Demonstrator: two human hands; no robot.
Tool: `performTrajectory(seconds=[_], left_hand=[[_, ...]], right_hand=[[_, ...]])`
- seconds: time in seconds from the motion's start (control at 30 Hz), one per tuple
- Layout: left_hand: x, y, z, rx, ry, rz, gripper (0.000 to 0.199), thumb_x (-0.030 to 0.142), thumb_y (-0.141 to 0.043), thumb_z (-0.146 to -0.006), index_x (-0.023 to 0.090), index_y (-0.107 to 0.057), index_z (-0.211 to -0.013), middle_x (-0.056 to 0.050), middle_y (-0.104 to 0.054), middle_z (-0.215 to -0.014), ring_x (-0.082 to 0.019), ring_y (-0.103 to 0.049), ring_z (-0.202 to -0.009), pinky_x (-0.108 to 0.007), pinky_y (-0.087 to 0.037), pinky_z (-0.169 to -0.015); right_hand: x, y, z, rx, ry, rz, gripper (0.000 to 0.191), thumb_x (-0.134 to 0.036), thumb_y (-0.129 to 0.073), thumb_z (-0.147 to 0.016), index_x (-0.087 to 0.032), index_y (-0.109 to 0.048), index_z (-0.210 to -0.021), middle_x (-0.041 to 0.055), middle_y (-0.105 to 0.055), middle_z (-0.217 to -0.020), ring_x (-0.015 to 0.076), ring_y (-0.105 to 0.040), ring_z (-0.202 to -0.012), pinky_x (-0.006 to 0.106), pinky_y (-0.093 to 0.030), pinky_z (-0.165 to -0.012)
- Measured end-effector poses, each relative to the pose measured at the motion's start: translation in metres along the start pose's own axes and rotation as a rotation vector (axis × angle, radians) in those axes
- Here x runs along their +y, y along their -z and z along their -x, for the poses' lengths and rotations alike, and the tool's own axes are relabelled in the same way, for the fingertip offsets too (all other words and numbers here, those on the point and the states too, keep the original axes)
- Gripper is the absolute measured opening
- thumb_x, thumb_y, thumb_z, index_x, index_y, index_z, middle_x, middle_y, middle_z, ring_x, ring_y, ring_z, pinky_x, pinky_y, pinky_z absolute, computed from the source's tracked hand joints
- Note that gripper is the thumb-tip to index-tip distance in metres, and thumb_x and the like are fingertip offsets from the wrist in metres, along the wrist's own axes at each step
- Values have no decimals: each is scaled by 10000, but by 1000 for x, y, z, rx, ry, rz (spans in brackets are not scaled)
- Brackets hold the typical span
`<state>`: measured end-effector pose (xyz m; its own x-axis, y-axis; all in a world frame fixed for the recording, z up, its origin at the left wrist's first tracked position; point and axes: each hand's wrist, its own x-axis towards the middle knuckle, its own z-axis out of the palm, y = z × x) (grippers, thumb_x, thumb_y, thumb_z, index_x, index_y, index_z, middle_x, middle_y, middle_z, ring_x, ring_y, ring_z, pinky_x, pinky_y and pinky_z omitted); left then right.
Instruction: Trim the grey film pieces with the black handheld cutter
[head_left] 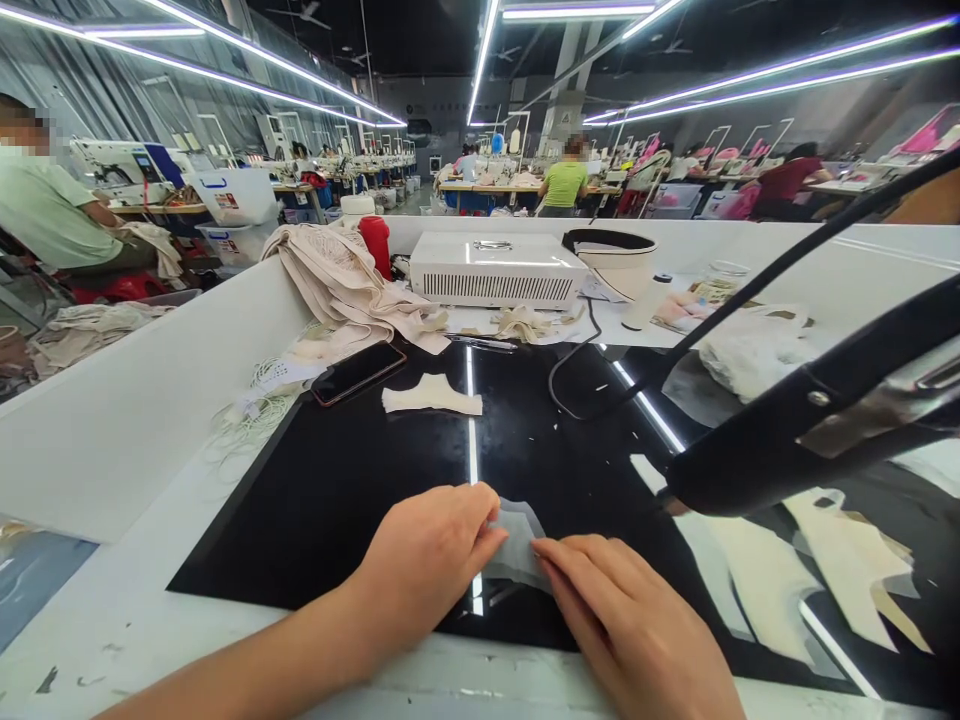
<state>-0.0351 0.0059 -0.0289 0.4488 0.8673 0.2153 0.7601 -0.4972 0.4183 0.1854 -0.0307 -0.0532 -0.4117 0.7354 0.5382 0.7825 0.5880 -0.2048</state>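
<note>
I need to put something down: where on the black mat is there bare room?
Widest: the left of the black mat, between the phone and the left hand. Smaller, with a few specks: ahead of the right hand, left of the black tool. Crowded: its right, with cream pieces, and behind it, with the white box and fabric pile.

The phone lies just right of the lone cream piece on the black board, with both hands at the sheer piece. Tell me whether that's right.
One thing is wrong: the head view shows the phone just left of the lone cream piece on the black board. The left hand and right hand are indeed at the sheer piece.
</note>
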Motion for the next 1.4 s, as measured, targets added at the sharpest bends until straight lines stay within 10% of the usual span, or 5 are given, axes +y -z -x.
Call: performTrajectory(seconds=[1.0, 1.4], left_hand=[[-2, -4, 3, 67, -281, -236, 203, 155, -554, -1025, 180, -643, -845, -3, -621, -779, -187, -590, -690, -336, -477, -618], [7, -10, 6, 215, -480, -155, 215, 165, -458, -1085, 148, -660, -1015, -43, -764, -1026, -176, -715, -987, -333, -594, -930]], right_hand=[[-3, -7, 1, -54, 54, 46, 255, -158, -437, -1077, -187, -687, -1036, 39, -678, -812, 177, -574, -674, 330, -391, -645], [-4, -1, -5, -1, 54, 4, 296, -161, -411, -1083, -180, -689, -982, 32, -670, -774, 173, -581, -650, 328, -400, -617]])
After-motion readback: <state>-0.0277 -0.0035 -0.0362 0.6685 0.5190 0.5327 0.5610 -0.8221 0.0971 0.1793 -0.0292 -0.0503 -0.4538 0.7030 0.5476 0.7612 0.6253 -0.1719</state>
